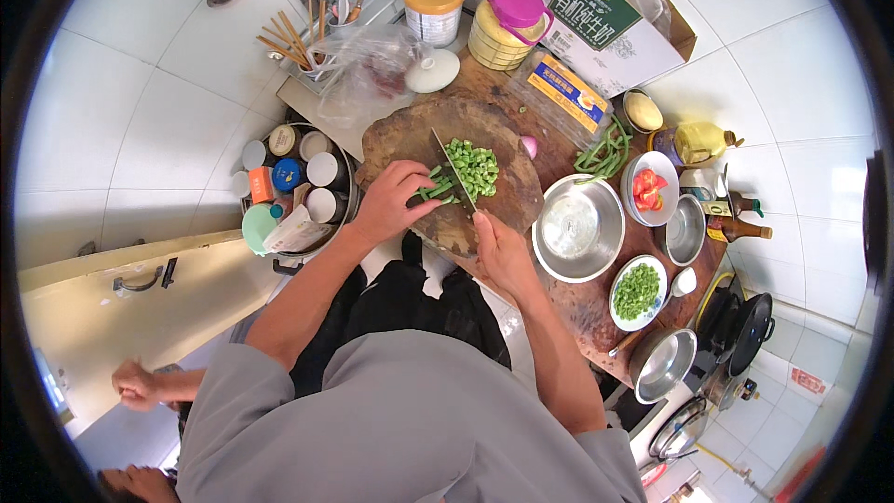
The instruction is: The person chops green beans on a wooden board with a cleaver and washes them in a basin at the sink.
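A thick round wooden chopping board (398,143) lies before me on the table. My right hand (504,251) grips the handle of a kitchen knife (452,166), whose blade stands on edge across the board. My left hand (394,199) presses a small bundle of green beans (438,186) against the board, left of the blade. To the blade's right sits a heap of chopped green beans (475,169). The knife handle is mostly hidden inside my fist.
Right of the board stand a steel basin (578,267), whole green beans (606,150), a bowl of cut tomato (648,190) and a plate of chopped greens (637,291). A pot of jars (286,175) stands left. Another person's hand (136,385) shows at lower left.
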The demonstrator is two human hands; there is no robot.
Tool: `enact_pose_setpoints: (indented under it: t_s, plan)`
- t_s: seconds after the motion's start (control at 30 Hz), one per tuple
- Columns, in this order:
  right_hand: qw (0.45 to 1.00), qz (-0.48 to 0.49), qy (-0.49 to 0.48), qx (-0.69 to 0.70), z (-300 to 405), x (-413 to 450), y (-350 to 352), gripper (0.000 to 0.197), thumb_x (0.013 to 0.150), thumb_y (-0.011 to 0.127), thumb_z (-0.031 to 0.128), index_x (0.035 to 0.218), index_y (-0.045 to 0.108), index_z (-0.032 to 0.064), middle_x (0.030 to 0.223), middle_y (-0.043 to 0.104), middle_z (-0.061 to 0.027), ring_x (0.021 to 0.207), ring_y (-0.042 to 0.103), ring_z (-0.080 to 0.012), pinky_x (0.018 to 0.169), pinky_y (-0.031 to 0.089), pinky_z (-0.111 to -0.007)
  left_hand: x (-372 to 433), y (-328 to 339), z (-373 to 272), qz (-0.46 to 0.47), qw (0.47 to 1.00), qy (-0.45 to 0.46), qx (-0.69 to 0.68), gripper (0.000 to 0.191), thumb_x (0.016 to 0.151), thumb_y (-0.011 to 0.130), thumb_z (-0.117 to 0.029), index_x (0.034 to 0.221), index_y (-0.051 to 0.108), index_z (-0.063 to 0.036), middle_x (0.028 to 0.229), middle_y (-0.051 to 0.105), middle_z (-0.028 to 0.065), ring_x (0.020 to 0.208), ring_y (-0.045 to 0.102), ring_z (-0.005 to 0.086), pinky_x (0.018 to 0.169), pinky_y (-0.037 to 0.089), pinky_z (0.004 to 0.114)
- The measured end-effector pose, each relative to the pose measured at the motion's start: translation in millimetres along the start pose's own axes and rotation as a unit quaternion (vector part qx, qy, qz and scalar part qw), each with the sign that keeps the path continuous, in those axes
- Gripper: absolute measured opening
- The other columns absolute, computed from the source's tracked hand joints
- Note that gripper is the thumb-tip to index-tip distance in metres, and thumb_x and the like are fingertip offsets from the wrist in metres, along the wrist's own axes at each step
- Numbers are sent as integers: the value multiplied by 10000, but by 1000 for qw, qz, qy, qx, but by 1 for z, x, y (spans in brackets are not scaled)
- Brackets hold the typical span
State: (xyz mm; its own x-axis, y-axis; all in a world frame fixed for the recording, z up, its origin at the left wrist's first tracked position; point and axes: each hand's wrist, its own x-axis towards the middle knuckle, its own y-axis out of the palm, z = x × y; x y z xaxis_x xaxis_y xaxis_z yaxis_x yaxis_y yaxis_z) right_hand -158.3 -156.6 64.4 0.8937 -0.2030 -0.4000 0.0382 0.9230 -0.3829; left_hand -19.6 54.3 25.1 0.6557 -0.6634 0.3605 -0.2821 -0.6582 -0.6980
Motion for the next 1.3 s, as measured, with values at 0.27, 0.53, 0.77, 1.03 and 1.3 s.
enact_pose_setpoints:
  t_s: [0.27, 0.53, 0.77, 1.03, 1.3]
  plan:
    - [1000, -11, 3, 5, 4, -3, 2, 400, 1114, 484, 366, 1263, 685, 55, 953, 705, -273, 945, 685, -492, 845, 540, -484, 1, 6, 4, 28, 999, 30, -9, 295, 810, 861, -165, 1026, 704, -40, 1139, 647, 105, 1102, 626, 316, 938, 536, 412]
    - [999, -29, -16, 35, 10, -17, 0, 420, 1126, 497, 364, 1159, 685, -11, 756, 650, -157, 658, 622, -217, 661, 514, -382, 5, 8, 11, 88, 996, 27, -12, 236, 828, 840, -172, 969, 721, -26, 1079, 653, 100, 1084, 613, 318, 946, 525, 411]
    - [996, -47, -68, -13, 7, -18, 2, 397, 1127, 495, 329, 1115, 690, -16, 759, 650, -193, 686, 654, -310, 673, 514, -427, 7, 9, 13, 104, 994, 18, -6, 224, 830, 836, -185, 969, 735, -41, 1070, 666, 95, 1076, 609, 311, 948, 520, 405]
    - [992, -34, -71, -95, 17, 5, 17, 383, 1106, 502, 339, 1235, 691, 32, 986, 716, -300, 982, 676, -507, 830, 542, -551, 11, 7, 11, 118, 992, 33, 15, 213, 823, 836, -185, 956, 742, -48, 1034, 676, 78, 1057, 620, 305, 930, 526, 402]
    - [999, -10, -15, -31, 23, -18, 1, 385, 1108, 494, 341, 1221, 698, 35, 992, 712, -301, 999, 669, -511, 851, 538, -529, 6, 8, 16, 74, 995, 67, 11, 203, 801, 834, -190, 915, 728, -60, 1014, 681, 54, 1008, 616, 271, 888, 539, 366]
